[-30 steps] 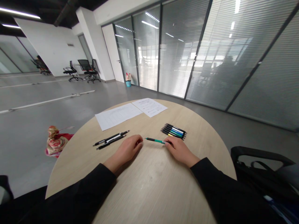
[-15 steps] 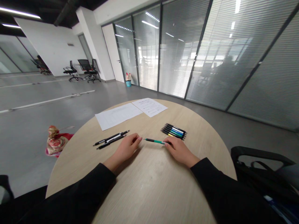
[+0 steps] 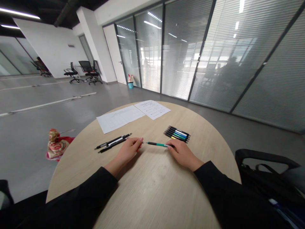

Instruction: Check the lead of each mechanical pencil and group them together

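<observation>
Over the middle of the round table, a green-and-black mechanical pencil (image 3: 157, 144) lies level, its thin tip pointing left. My right hand (image 3: 179, 151) is closed around its rear end. With thumb and fingers pinched, my left hand (image 3: 131, 149) is at the tip end, where a thin light piece shows between the fingertips and the pencil; what exactly the fingers grip is too small to make out. Beyond my right hand lies a row of several pencils (image 3: 177, 133) with black, white, blue, green and yellow barrels. Black pencils (image 3: 111, 143) lie left of my left hand.
Two printed paper sheets (image 3: 121, 117) lie at the far side of the wooden table (image 3: 152, 197). A black chair (image 3: 264, 159) stands close on the right. On the floor at left sits a patterned cloth bundle (image 3: 57, 146). Glass partitions with blinds line the back.
My left hand has shifted slightly left, and a little more of the thin tip end shows beside its fingers. My right hand still holds the pencil's rear in nearly the same place.
</observation>
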{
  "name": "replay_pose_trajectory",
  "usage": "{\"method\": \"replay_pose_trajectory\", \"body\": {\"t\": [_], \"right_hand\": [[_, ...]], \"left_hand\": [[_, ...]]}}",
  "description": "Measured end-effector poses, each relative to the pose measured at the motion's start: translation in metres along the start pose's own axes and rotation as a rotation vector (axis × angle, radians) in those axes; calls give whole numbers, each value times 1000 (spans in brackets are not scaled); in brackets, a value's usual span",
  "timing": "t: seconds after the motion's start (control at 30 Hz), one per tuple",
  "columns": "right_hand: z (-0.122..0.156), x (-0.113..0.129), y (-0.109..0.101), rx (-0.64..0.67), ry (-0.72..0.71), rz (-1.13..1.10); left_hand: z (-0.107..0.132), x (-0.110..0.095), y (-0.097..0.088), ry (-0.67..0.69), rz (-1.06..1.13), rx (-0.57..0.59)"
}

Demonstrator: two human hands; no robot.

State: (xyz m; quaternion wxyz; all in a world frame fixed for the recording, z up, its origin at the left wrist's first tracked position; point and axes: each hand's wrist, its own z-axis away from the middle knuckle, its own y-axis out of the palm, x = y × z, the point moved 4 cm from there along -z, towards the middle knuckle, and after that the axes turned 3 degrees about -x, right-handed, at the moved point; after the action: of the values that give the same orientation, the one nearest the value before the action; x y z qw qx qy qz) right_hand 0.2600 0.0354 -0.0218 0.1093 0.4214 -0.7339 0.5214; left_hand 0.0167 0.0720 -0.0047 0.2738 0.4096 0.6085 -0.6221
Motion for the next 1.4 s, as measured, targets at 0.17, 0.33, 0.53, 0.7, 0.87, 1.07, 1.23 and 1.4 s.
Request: {"method": "replay_pose_trajectory", "body": {"t": [0.17, 0.33, 0.53, 0.7, 0.87, 1.07, 1.23, 1.4], "right_hand": [[0, 1, -1, -21, 2, 3], [-1, 3, -2, -25, -12, -8], [0, 3, 0, -12, -25, -8], [1, 1, 3, -3, -46, -10], [1, 5, 1, -13, -75, 0], [2, 10, 1, -31, -110, 16], [3, 13, 0, -61, -135, 26], [3, 16, 0, -75, -153, 39]], "left_hand": [[1, -1, -1, -37, 25, -26], [1, -3, -1, -55, 12, -24], [2, -1, 2, -45, 32, 33], [2, 0, 4, -47, 6, 73], [2, 1, 5, -55, 15, 91], [0, 7, 8, -69, 52, 112], [0, 8, 9, -99, 74, 118], [1, 0, 7, -77, 96, 115]]}}
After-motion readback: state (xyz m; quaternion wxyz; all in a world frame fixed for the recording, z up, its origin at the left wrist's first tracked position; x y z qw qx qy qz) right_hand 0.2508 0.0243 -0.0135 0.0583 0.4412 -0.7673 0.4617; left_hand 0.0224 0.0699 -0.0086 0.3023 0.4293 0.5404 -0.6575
